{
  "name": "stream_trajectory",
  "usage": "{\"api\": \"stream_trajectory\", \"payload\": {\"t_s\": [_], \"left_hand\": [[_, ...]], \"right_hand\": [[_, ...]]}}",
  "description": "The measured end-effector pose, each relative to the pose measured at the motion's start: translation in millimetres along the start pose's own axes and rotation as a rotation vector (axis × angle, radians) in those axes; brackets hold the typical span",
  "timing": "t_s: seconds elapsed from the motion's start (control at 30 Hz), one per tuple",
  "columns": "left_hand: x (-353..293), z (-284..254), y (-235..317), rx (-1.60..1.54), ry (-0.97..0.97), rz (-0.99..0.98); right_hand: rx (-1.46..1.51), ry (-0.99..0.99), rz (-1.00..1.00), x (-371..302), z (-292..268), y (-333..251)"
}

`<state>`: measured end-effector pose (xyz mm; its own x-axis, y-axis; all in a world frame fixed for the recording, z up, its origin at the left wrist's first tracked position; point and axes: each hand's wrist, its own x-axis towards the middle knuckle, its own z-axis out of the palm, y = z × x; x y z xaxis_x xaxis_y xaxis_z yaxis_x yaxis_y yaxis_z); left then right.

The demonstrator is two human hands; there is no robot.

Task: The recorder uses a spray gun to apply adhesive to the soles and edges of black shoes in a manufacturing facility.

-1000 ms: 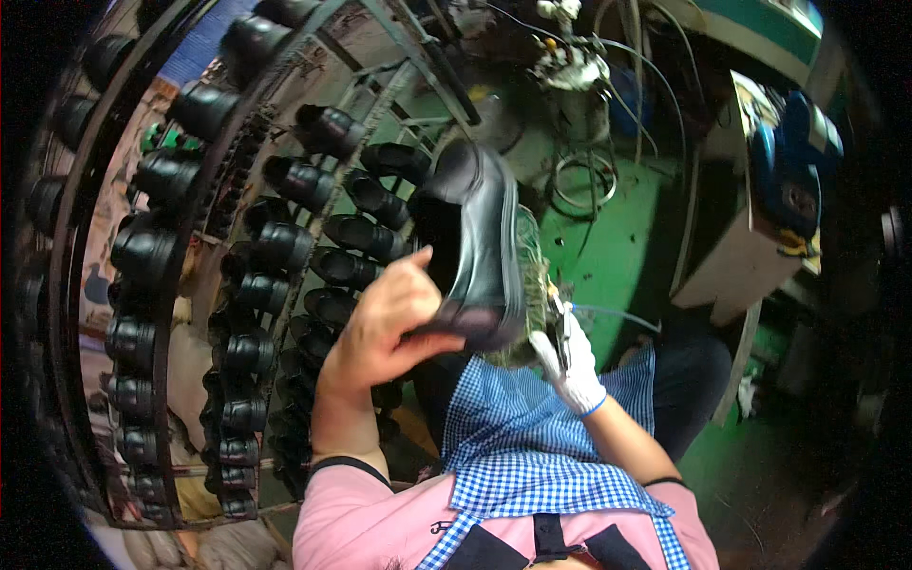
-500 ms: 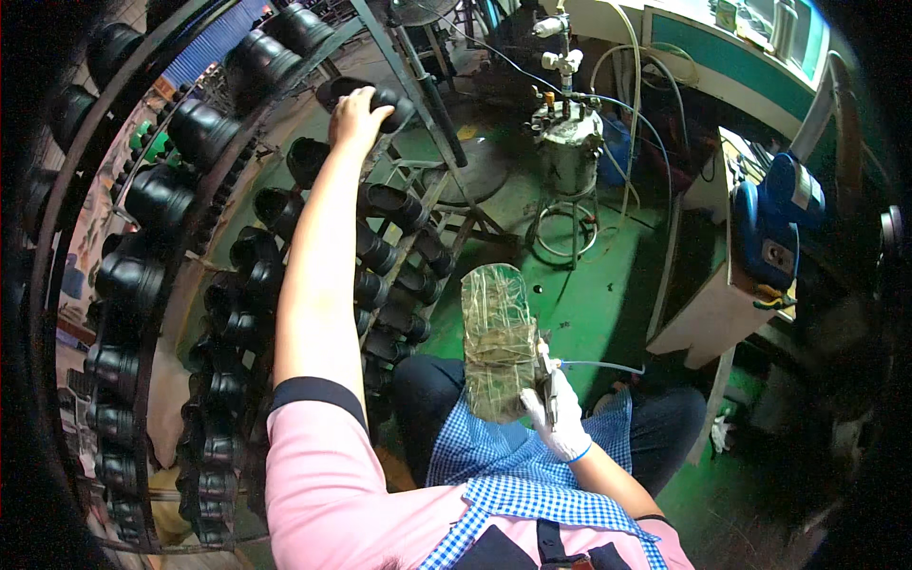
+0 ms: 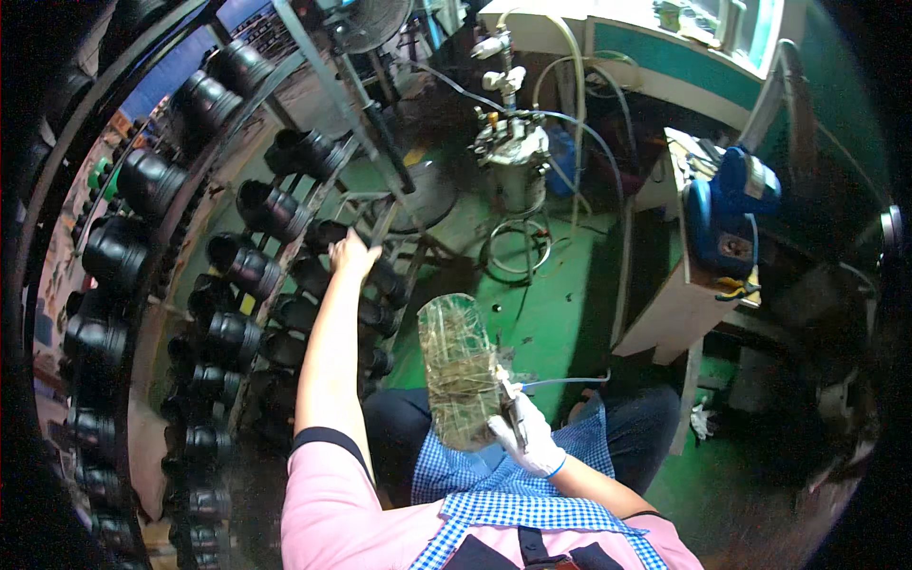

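Note:
My bare left hand [image 3: 353, 255] reaches to the shoe rack, its fingers bent over the edge of a black shoe [image 3: 328, 233]; the fingertips are partly hidden. More black shoes [image 3: 272, 209] sit in rows beside it. In a white glove, my right hand [image 3: 530, 445] is closed round a small spray gun [image 3: 511, 404] above my lap. A thin blue hose [image 3: 565, 383] runs from the gun. Right beside the gun is a flat, rounded, see-through panel [image 3: 456, 370] with brownish smears and creases; how it is fixed cannot be made out.
A metal pressure pot [image 3: 513, 157] with hoses stands ahead on a ring stand. To the right are a blue machine [image 3: 731, 209] and a pale bench [image 3: 655, 304]. A tall rack post [image 3: 323, 71] rises by the shoes; a fan [image 3: 370, 24] stands behind it.
My left hand has left the shoe on the upper row and moved down to a shoe lower on the rack. The view has turned leftward; my right hand still holds the spray gun.

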<state>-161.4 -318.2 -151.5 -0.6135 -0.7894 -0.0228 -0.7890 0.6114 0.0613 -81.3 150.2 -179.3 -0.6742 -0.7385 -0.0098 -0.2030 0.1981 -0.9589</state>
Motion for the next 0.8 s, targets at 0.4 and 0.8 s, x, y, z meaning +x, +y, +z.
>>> {"api": "stream_trajectory", "payload": {"t_s": [0.4, 0.8], "left_hand": [[-198, -89, 14, -0.675, 0.027, 0.597], [-373, -98, 35, -0.204, 0.138, 1.091]], "right_hand": [[0.045, 0.096, -0.173, 4, 2, 6], [0.024, 0.114, -0.154, 6, 37, 14]]}}
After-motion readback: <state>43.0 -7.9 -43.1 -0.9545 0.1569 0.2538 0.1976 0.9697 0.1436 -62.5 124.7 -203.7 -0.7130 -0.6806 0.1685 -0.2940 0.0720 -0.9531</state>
